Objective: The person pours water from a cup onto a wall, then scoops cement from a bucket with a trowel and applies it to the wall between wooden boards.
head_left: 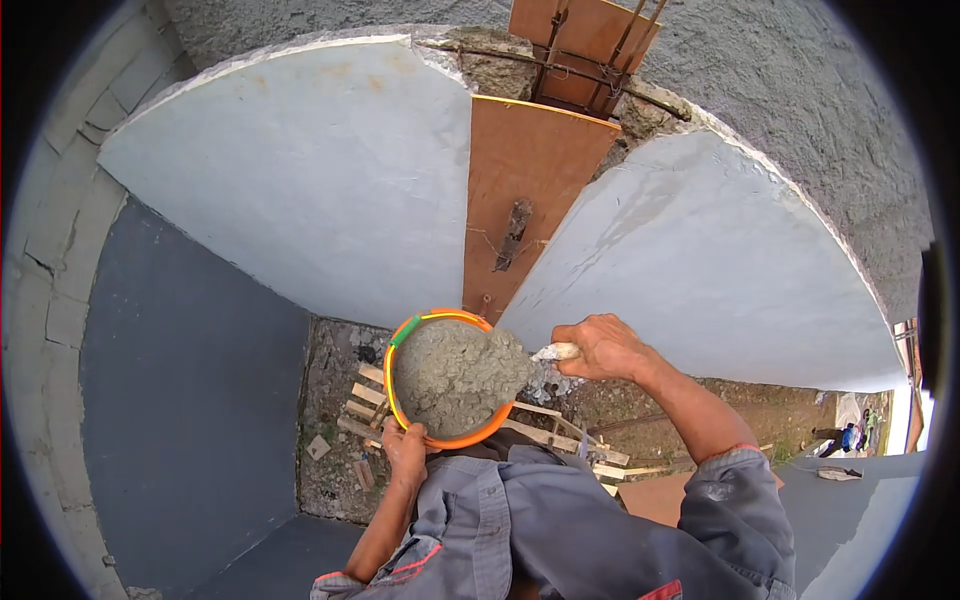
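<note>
An orange bucket (470,438) filled nearly to its rim with wet grey mortar (435,385) is in front of my body. My left hand (405,452) is closed on the near left part of the rim. In my right hand (605,348) is the pale, mortar-smeared handle of a trowel (556,352), to the right of the bucket. The trowel's blade reaches toward the bucket's right side; mortar covers it, so its outline is hard to make out.
Ahead, a brown board (530,180) stands between a left pale wall (300,180) and a right pale wall (700,260). Bare steel bars (570,65) cross above it. Wooden slats (560,432) lie below. Another person (848,438) is far off at right.
</note>
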### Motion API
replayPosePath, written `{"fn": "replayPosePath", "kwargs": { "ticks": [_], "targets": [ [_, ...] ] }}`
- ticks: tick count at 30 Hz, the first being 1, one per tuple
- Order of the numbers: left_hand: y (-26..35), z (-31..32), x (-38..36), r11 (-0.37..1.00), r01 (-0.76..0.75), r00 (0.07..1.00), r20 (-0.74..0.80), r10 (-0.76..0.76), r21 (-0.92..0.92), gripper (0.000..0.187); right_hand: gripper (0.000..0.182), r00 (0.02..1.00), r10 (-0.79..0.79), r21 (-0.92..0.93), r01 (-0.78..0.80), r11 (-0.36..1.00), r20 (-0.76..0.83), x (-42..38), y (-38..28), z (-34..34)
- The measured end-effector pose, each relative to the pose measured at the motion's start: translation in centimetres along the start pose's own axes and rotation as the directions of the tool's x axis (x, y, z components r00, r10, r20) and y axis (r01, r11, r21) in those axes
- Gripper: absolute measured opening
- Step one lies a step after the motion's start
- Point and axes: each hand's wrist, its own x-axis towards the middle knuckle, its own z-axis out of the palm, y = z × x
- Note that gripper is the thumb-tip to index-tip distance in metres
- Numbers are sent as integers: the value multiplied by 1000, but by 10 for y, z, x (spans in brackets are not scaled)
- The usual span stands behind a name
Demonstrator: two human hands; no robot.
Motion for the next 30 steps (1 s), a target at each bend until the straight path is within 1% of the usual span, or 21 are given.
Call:
{"fn": "replayPosePath", "kwargs": {
  "ticks": [2,4,5,7,8,9,11,12,14,15,18,20,22,24,26,28,30],
  "targets": [
    [-5,-1,6,1000,-13,1000,9,12,12,15,27,999,-6,-6,6,1000,-33,-17,-7,-38],
    [-9,-2,9,999,-12,1000,22,11,43,18,25,997,27,-29,-29,999,-69,-35,-13,-84],
    [-8,-1,8,1000,-1,1000,27,0,25,20,25,995,34,-51,-39,998,-91,-45,-18,-110],
    [-5,1,9,999,-22,999,38,20,35,19,27,989,43,-76,-54,996,-145,-61,-22,-158],
    [-4,1,9,998,-34,999,39,32,52,17,28,983,43,-81,-59,995,-180,-66,-21,-178],
    [-3,3,9,997,-28,999,34,26,71,16,28,982,47,-92,-65,994,-184,-69,-19,-196],
    [-5,0,9,998,-11,998,58,8,58,17,30,970,62,-32,-71,997,-237,-70,-12,-228],
    [-5,0,10,999,2,997,73,-6,54,18,28,968,49,-60,-66,996,-246,-64,-3,-242],
    [-1,4,8,998,-34,997,66,31,46,17,27,949,209,-15,-218,976,-236,-48,-12,-273],
    [6,7,3,998,-27,998,58,24,54,17,27,950,219,-27,-230,973,-221,-34,-4,-288],
    [5,4,-2,999,-20,998,56,18,36,17,26,949,266,-70,-281,957,-169,17,27,-312],
    [0,-2,3,995,4,999,36,-7,95,17,26,953,260,-53,-271,961,-157,31,34,-325],
    [5,0,1,995,-6,999,41,2,95,17,26,968,241,-7,-242,970,-72,33,35,-330],
    [8,-1,-3,996,-15,999,40,12,86,17,28,964,248,-15,-250,968,-91,32,35,-330],
    [-11,-10,8,994,-33,999,43,29,106,18,29,946,307,61,-302,951,-104,29,39,-331],
    [-5,-5,8,990,-50,997,65,42,128,19,29,946,301,55,-296,954,-123,24,42,-333],
    [4,-3,4,993,-8,998,70,0,120,21,29,947,291,53,-286,957,-139,17,45,-330]
  ]
}}
